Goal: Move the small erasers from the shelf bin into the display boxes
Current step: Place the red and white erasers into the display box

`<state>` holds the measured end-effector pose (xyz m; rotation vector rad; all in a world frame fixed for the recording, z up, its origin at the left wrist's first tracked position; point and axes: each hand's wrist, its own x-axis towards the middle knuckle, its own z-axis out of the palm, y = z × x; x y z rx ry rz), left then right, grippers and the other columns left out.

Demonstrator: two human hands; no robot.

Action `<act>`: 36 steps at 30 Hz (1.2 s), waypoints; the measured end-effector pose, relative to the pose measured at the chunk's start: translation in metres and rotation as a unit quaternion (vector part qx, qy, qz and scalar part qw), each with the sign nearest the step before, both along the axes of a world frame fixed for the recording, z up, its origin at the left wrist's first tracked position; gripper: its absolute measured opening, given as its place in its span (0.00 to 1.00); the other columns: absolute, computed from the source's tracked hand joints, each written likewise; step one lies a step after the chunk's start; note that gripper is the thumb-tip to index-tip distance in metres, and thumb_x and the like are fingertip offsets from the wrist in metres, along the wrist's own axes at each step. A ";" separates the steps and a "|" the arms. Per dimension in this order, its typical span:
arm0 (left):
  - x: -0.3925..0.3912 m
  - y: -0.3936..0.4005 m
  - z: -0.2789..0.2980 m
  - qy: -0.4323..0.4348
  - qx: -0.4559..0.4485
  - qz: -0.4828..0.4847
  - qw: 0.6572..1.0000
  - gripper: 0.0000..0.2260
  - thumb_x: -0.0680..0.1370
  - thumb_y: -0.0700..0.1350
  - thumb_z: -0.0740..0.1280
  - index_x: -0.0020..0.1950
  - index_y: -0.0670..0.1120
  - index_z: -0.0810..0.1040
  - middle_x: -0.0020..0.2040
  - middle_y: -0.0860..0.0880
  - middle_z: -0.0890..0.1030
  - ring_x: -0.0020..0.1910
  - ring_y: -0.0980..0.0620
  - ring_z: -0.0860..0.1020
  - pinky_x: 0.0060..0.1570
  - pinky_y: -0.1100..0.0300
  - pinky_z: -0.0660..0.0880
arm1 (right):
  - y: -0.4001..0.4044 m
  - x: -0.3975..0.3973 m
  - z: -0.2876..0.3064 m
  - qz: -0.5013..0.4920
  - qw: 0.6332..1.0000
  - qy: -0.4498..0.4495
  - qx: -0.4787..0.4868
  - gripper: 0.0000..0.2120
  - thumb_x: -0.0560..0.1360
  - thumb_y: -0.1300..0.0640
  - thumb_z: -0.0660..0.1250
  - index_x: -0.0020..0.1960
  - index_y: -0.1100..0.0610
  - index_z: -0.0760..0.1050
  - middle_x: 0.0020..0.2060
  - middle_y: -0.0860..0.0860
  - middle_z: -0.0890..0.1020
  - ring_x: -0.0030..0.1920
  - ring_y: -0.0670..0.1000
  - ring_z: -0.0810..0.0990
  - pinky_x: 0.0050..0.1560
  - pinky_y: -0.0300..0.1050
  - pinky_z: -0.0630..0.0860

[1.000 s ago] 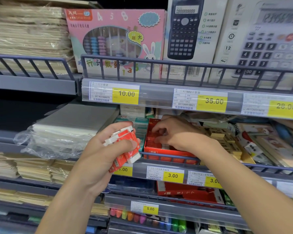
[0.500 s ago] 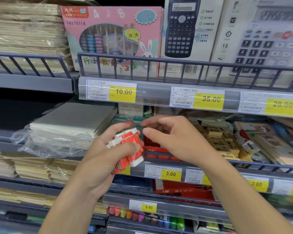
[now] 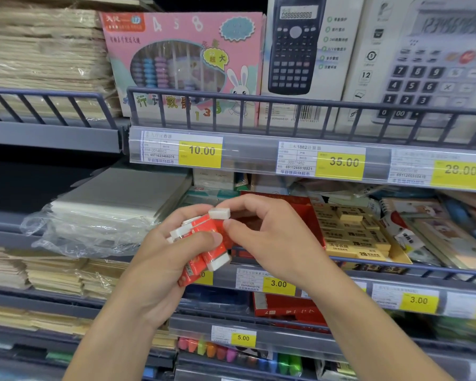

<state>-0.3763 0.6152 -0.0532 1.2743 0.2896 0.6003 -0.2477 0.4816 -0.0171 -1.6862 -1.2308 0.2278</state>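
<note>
My left hand [image 3: 160, 259] grips a bunch of several small erasers [image 3: 204, 243], white blocks in red paper sleeves, held in front of the middle shelf. My right hand [image 3: 270, 240] reaches across to the bunch; its forefinger and thumb pinch the top eraser [image 3: 220, 213] at its white end. Behind both hands stands the red display box [image 3: 300, 213] on the middle shelf, mostly hidden by my right hand. Its inside cannot be seen.
A yellow box of tan erasers [image 3: 352, 232] stands right of the red box. A plastic-wrapped paper stack [image 3: 102, 213] lies to the left. A grey rail with price tags [image 3: 278, 283] fronts the shelf. Calculator boxes [image 3: 302, 50] and a pink abacus box [image 3: 184, 61] fill the shelf above.
My right hand has left the red box, come back to the left hand and now pinches the top eraser of the bunch. The left hand has stayed about where it was.
</note>
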 end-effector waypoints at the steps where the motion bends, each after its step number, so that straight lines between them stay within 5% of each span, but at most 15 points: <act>1: 0.000 0.001 0.000 -0.005 0.002 0.004 1.000 0.26 0.59 0.46 0.81 0.57 0.49 0.86 0.50 0.40 0.86 0.47 0.41 0.85 0.52 0.40 0.82 | 0.001 -0.001 -0.001 -0.005 1.000 0.012 0.018 0.08 0.79 0.56 0.68 0.55 0.46 0.82 0.49 0.43 0.85 0.48 0.50 0.84 0.54 0.55 0.80; 6: 0.002 0.006 -0.001 -0.029 -0.008 0.017 0.999 0.20 0.59 0.45 0.81 0.50 0.50 0.86 0.53 0.45 0.87 0.52 0.41 0.86 0.50 0.43 0.84 | -0.005 -0.004 0.000 0.019 0.990 0.094 0.105 0.09 0.83 0.56 0.63 0.60 0.49 0.79 0.49 0.47 0.86 0.50 0.49 0.86 0.55 0.54 0.82; 10: 0.002 0.008 -0.005 -0.037 -0.012 0.024 0.999 0.18 0.59 0.43 0.81 0.48 0.51 0.87 0.51 0.47 0.87 0.56 0.43 0.86 0.51 0.42 0.84 | -0.012 0.003 0.005 0.024 0.975 0.206 0.083 0.11 0.84 0.57 0.59 0.62 0.50 0.77 0.43 0.55 0.85 0.31 0.52 0.78 0.34 0.45 0.76; 14: 0.002 0.007 -0.004 -0.024 -0.008 0.030 0.999 0.21 0.58 0.45 0.82 0.50 0.51 0.86 0.50 0.48 0.87 0.51 0.44 0.87 0.57 0.35 0.80 | -0.023 0.018 0.010 0.010 0.956 0.287 0.054 0.08 0.80 0.63 0.66 0.58 0.56 0.75 0.39 0.53 0.84 0.31 0.48 0.73 0.28 0.37 0.66; 16: 0.002 0.006 -0.002 -0.019 -0.009 0.033 0.999 0.22 0.58 0.45 0.83 0.51 0.51 0.86 0.49 0.49 0.86 0.48 0.45 0.86 0.61 0.29 0.76 | -0.032 0.026 0.013 -0.013 0.970 0.239 0.028 0.11 0.77 0.63 0.71 0.58 0.55 0.75 0.39 0.49 0.83 0.30 0.46 0.73 0.29 0.36 0.69; 19: 0.003 0.006 0.000 -0.012 -0.006 0.034 0.999 0.22 0.58 0.46 0.83 0.51 0.51 0.86 0.48 0.49 0.86 0.47 0.46 0.85 0.61 0.28 0.74 | -0.045 0.044 0.017 -0.124 0.990 0.050 -0.044 0.09 0.77 0.52 0.72 0.55 0.47 0.76 0.38 0.50 0.85 0.30 0.51 0.76 0.34 0.50 0.73; 21: 0.004 0.007 0.000 -0.009 -0.004 0.033 0.999 0.22 0.58 0.47 0.83 0.51 0.52 0.86 0.47 0.49 0.86 0.47 0.47 0.86 0.61 0.29 0.74 | -0.051 0.057 0.018 -0.167 0.975 -0.086 -0.123 0.10 0.77 0.44 0.69 0.58 0.41 0.75 0.24 0.45 0.79 0.24 0.44 0.74 0.29 0.35 0.71; 23: 0.004 0.007 0.000 -0.005 -0.002 0.034 0.999 0.22 0.58 0.48 0.83 0.51 0.53 0.86 0.47 0.50 0.86 0.47 0.47 0.86 0.61 0.29 0.74 | -0.051 0.064 0.020 -0.177 0.957 -0.151 -0.172 0.14 0.78 0.43 0.67 0.63 0.37 0.74 0.25 0.37 0.77 0.26 0.35 0.74 0.29 0.28 0.67; 25: 0.005 0.008 0.000 -0.006 -0.001 0.035 0.999 0.22 0.58 0.48 0.83 0.51 0.53 0.86 0.47 0.50 0.86 0.47 0.47 0.86 0.62 0.30 0.74 | -0.048 0.071 0.018 -0.179 0.943 -0.176 -0.219 0.18 0.78 0.42 0.67 0.67 0.35 0.72 0.47 0.35 0.81 0.37 0.33 0.75 0.38 0.27 0.67; 27: 0.005 0.008 0.000 -0.006 -0.002 0.034 0.999 0.22 0.57 0.47 0.83 0.50 0.53 0.86 0.47 0.50 0.86 0.46 0.47 0.86 0.61 0.31 0.75 | -0.042 0.077 0.015 -0.175 0.936 -0.182 -0.245 0.17 0.77 0.42 0.69 0.66 0.37 0.74 0.62 0.41 0.77 0.54 0.42 0.77 0.50 0.37 0.72; 34: 0.005 0.007 0.000 -0.010 -0.005 0.029 1.000 0.22 0.57 0.47 0.82 0.50 0.52 0.86 0.47 0.49 0.86 0.46 0.47 0.85 0.59 0.33 0.78 | -0.024 0.089 0.001 -0.151 0.921 -0.222 -0.284 0.12 0.75 0.45 0.73 0.58 0.42 0.79 0.59 0.45 0.78 0.60 0.49 0.74 0.60 0.46 0.74; 36: 0.005 0.007 0.000 -0.007 -0.004 0.029 1.000 0.22 0.57 0.47 0.82 0.50 0.53 0.86 0.47 0.50 0.86 0.46 0.47 0.86 0.55 0.39 0.81 | -0.021 0.093 0.001 -0.143 0.925 -0.221 -0.274 0.10 0.74 0.45 0.74 0.55 0.41 0.80 0.57 0.44 0.76 0.53 0.45 0.74 0.53 0.42 0.74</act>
